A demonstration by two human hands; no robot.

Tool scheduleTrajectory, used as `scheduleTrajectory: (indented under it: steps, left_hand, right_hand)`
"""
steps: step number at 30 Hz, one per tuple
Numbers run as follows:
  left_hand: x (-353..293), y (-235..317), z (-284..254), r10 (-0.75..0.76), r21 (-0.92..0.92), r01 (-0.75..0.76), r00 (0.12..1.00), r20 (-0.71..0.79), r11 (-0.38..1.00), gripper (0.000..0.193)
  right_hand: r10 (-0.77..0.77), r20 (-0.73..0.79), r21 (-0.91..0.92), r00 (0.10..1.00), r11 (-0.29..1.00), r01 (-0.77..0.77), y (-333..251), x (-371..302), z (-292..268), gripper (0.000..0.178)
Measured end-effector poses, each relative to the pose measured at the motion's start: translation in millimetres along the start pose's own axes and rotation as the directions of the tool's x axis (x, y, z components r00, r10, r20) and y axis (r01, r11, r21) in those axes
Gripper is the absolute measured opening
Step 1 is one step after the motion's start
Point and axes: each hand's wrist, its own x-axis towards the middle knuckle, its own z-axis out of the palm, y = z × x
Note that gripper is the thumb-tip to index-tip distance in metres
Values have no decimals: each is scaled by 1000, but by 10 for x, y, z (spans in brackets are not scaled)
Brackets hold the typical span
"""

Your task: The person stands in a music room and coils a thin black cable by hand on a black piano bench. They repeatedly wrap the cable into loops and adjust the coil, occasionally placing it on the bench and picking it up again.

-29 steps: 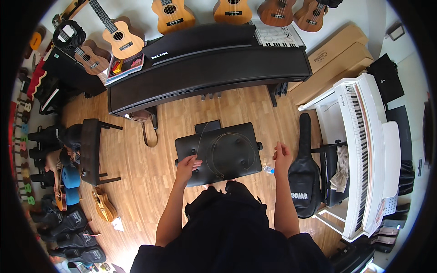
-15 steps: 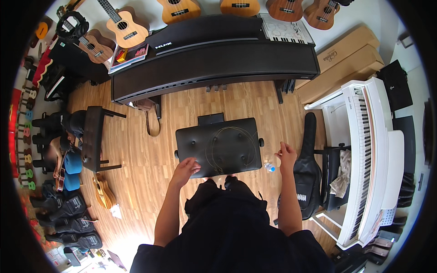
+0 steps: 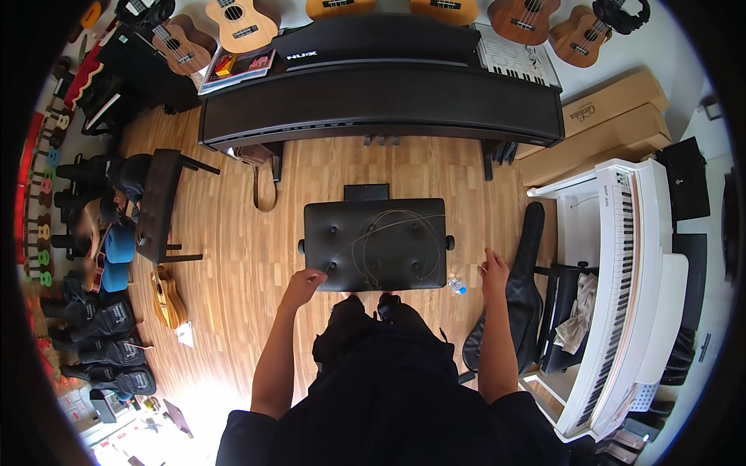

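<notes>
A coil of thin golden string or wire lies in loose loops on a black padded bench in front of me. My left hand is closed over the bench's near left corner, its fingers pressed together; whatever they pinch, if anything, is too fine to see. Off to the right, my right hand hovers above the floor with its fingers curled in and the index finger raised. Nothing I can make out shows in it. A small clear plastic bottle with a blue cap is on the floor between that hand and the bench.
A black digital piano spans the far side, ukuleles hanging above it. To the right are a black guitar bag and a white piano. At left stand a dark bench, a guitar and a seated person.
My view has shifted slightly. The left hand has drawn back a little toward the bench's left corner. My right hand has moved slightly down and right, its index finger now straighter.
</notes>
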Motion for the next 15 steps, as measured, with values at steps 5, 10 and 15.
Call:
scheduleTrajectory:
  steps: [5, 10, 15]
  left_hand:
    - [82, -171, 202, -301, -306, 233, 933, -198, 923, 20]
    - [154, -270, 435, -517, -456, 510, 847, 120, 729, 17]
    - [196, -471, 884, -567, -436, 658, 752, 338, 614, 13]
  right_hand:
    - [17, 23, 36, 1000, 999, -18, 118, 71, 93, 26]
    - [147, 185, -266, 972, 959, -95, 422, 123, 62, 27]
    - [210, 257, -625, 943, 781, -3, 829, 89, 74, 22]
